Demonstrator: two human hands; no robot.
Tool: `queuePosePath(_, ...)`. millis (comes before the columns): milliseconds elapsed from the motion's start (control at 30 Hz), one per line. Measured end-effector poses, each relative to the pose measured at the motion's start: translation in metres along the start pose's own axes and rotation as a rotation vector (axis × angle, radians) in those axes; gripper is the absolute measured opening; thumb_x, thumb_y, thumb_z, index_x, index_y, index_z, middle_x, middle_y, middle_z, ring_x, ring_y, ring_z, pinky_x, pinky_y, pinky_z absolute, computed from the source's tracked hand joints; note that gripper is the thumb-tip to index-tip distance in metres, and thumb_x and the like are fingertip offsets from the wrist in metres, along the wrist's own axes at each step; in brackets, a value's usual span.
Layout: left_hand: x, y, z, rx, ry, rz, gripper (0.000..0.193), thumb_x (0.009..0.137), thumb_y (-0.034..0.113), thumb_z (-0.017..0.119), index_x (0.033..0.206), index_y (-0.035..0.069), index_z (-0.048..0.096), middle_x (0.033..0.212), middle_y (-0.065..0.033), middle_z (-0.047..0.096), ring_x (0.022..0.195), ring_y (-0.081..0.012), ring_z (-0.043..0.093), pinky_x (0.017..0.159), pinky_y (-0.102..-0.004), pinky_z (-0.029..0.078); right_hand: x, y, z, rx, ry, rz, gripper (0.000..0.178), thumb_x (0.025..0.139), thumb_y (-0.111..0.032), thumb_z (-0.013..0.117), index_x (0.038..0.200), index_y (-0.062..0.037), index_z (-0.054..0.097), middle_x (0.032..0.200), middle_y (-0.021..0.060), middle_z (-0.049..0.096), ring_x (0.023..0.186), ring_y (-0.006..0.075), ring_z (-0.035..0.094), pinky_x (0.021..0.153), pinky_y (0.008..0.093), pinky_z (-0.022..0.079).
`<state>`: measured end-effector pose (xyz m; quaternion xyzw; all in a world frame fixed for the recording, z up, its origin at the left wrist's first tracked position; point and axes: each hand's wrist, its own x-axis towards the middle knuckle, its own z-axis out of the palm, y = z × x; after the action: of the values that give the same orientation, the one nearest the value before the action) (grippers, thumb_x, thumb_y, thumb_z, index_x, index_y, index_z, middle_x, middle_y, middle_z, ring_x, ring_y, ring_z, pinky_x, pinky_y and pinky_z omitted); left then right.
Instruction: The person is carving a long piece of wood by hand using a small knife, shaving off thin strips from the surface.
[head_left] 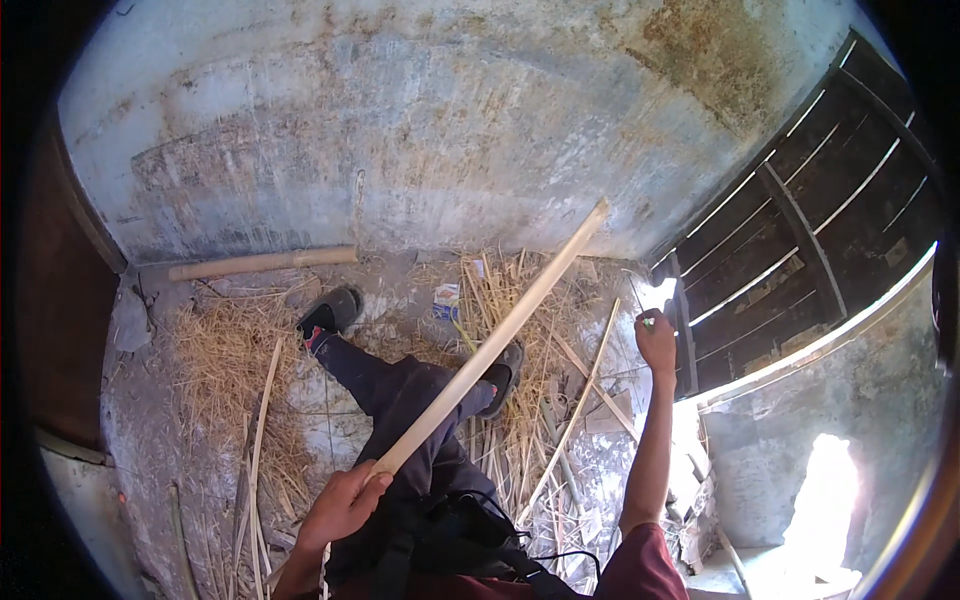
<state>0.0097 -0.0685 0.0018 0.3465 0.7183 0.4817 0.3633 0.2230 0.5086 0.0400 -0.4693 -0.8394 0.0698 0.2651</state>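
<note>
My left hand (345, 505) is closed around the near end of a long, pale bamboo strip (490, 345). The strip slants up and away to the right, across my legs, its far end in front of the wall. Out to the right, beside the dark slatted wooden door, my right hand (656, 343) is closed on a small thing. A bit of green shows at its fingers; glare and the fist hide the rest. My right hand is well apart from the bamboo strip.
Straw-like shavings (235, 370) lie heaped on the floor around my dark shoes. A round bamboo pole (265, 262) rests along the stained wall (400, 130). Loose strips (572, 425) lie to the right. The slatted door (800, 215) stands at right; a small blue-and-white packet (446, 301) lies ahead.
</note>
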Motion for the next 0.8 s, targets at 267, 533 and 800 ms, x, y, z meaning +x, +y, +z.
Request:
queuePosePath(267,0.011,0.017,0.003,0.038,-0.012,-0.033,0.029,0.111,0.028,0.062,0.104,0.000,0.062,0.064,-0.0164,0.058,0.053,-0.0278,0.060,0.054,-0.0419,0.042,-0.036,-0.064,-0.032,0.447,0.002,0.009,0.042,0.095,-0.013,0.073,0.130,-0.0078,0.052,0.083,0.0091,0.065,0.076,0.0179,0.059,0.072,0.0369,0.048)
queuePosePath(533,0.011,0.022,0.006,0.043,0.004,-0.011,0.030,0.111,0.029,0.063,0.103,0.000,0.063,0.065,-0.0171,0.058,0.055,-0.0329,0.061,0.055,-0.0430,0.043,-0.054,-0.112,-0.032,0.626,-0.031,-0.037,0.042,0.102,-0.014,0.072,0.133,-0.0073,0.044,0.093,0.0086,0.063,0.082,0.0175,0.059,0.073,0.0329,0.047)
queuePosePath(800,0.010,0.011,0.007,0.097,0.009,0.049,0.035,0.112,0.033,0.062,0.099,0.001,0.063,0.061,-0.0067,0.059,0.051,-0.0171,0.058,0.052,-0.0364,0.044,-0.050,-0.119,-0.034,0.386,-0.107,-0.312,0.028,0.100,-0.016,0.077,0.116,-0.0025,0.059,0.098,0.0145,0.071,0.093,0.0257,0.068,0.081,0.0382,0.053)
